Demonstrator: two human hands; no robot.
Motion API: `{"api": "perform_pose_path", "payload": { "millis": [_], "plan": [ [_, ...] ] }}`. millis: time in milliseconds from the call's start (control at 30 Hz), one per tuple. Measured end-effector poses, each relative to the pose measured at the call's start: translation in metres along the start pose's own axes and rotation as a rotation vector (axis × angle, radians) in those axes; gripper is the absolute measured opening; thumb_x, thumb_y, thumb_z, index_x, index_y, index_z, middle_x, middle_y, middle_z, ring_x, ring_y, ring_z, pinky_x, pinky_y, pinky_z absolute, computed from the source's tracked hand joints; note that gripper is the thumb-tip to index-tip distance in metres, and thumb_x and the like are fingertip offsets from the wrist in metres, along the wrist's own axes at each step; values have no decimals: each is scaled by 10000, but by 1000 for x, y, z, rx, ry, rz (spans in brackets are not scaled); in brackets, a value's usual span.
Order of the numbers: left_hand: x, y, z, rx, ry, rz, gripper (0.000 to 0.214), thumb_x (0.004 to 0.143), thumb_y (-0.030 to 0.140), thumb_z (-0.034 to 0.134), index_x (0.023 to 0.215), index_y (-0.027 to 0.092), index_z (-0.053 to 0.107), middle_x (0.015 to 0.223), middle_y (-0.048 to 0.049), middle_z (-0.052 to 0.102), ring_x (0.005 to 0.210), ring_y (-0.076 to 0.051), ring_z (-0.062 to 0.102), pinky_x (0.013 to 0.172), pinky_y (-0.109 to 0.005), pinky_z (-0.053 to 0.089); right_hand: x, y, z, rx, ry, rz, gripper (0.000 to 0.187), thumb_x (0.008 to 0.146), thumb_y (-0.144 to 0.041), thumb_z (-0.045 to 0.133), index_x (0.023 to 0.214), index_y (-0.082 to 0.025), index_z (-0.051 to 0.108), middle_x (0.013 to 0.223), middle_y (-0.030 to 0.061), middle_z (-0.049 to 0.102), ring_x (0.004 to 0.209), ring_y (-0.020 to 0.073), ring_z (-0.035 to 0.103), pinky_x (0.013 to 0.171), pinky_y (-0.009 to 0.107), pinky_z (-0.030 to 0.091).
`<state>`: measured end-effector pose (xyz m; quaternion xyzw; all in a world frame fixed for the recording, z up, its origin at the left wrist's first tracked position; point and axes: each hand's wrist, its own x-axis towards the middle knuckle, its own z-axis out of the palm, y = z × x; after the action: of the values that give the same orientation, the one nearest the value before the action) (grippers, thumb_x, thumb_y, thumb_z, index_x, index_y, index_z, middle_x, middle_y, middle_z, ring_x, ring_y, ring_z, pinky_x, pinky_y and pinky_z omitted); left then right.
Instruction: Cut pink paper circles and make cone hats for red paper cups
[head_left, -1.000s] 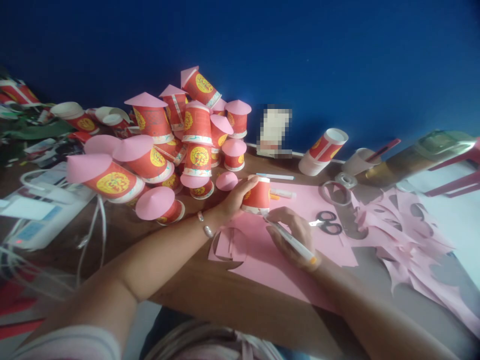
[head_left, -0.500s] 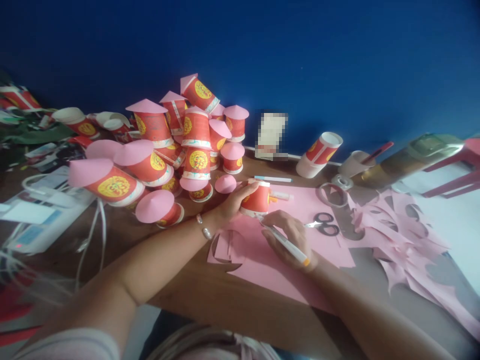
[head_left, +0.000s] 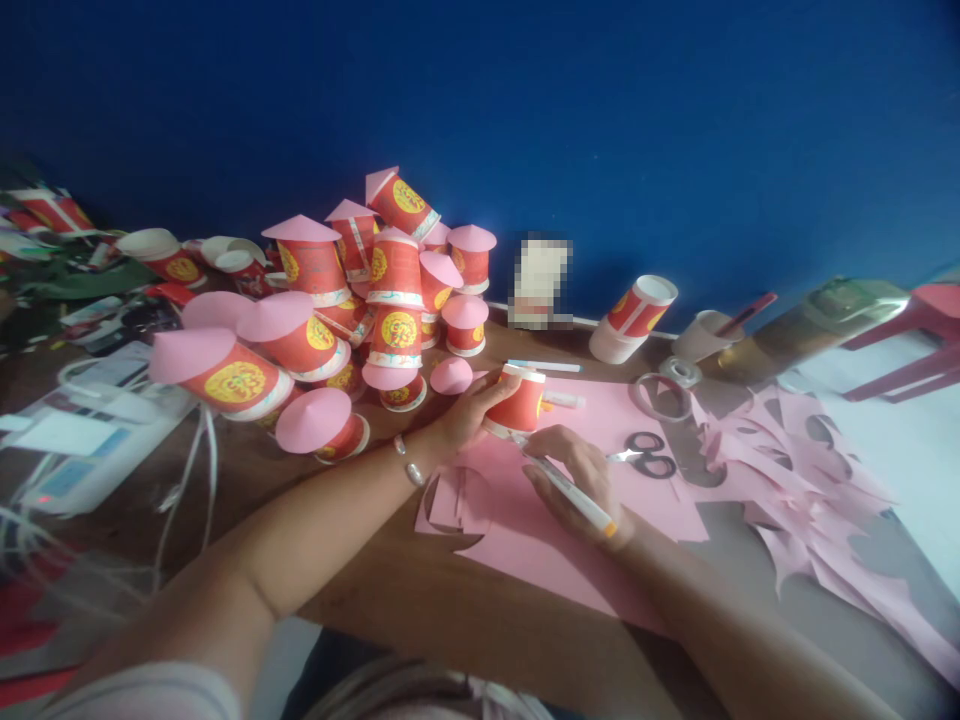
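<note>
Over the pink sheet (head_left: 555, 545), the red cup (head_left: 521, 405) is being clasped by the outstretched left hand (head_left: 472, 412); a white marker (head_left: 571, 491) is being pinched by the right hand (head_left: 576, 453), slanted toward the cup's lower edge. Room is bounded by capped cups (head_left: 396, 335) leftward, scissors (head_left: 636, 456) rightward; nearer, brown tabletop (head_left: 420, 595) is exposed.

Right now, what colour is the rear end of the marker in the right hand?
Orange, on a white-bodied marker; the head view shows it.
</note>
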<state>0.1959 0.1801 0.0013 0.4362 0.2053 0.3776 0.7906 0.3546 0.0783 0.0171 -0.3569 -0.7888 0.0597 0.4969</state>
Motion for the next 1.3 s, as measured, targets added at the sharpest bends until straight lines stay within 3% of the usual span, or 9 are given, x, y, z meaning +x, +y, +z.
{"api": "perform_pose_path", "payload": {
  "millis": [200, 600, 833, 1067, 1300],
  "plan": [
    [-3, 1, 2, -10, 40, -1, 357, 914, 494, 699, 1009, 151, 723, 976, -72, 732, 903, -189, 681, 843, -304, 521, 0, 1, 0, 8, 0, 17, 149, 969, -192, 622, 1117, -216, 617, 909, 74, 720, 781, 201, 712, 683, 326, 600],
    [0, -2, -6, 10, 23, -27, 343, 880, 471, 739, 996, 150, 705, 883, -47, 699, 767, -160, 655, 799, -300, 505, 0, 1, 0, 30, -7, 25, 142, 970, -175, 617, 1106, -214, 613, 911, 68, 720, 779, 194, 707, 689, 326, 603],
    [1, -1, -3, -7, -38, 18, 325, 918, 442, 699, 1052, 148, 734, 945, -82, 741, 869, -198, 694, 817, -295, 521, -3, 1, 0, 2, -2, 40, 154, 965, -166, 618, 1110, -214, 600, 914, 66, 730, 792, 198, 721, 695, 324, 607],
    [1, -3, -6, 11, 19, 8, 327, 888, 461, 724, 1011, 158, 722, 921, -72, 728, 823, -191, 672, 778, -303, 516, -2, 1, -1, -16, -3, 67, 127, 966, -169, 611, 1084, -210, 596, 888, 60, 723, 750, 192, 712, 658, 317, 594],
    [1, -4, -7, -2, 95, 36, 331, 891, 466, 719, 1015, 160, 706, 975, -65, 715, 936, -211, 665, 869, -329, 511, -3, 3, -1, -56, 22, 75, 87, 971, -189, 614, 1049, -222, 595, 837, 33, 700, 709, 177, 693, 622, 298, 571]
  ]
}}
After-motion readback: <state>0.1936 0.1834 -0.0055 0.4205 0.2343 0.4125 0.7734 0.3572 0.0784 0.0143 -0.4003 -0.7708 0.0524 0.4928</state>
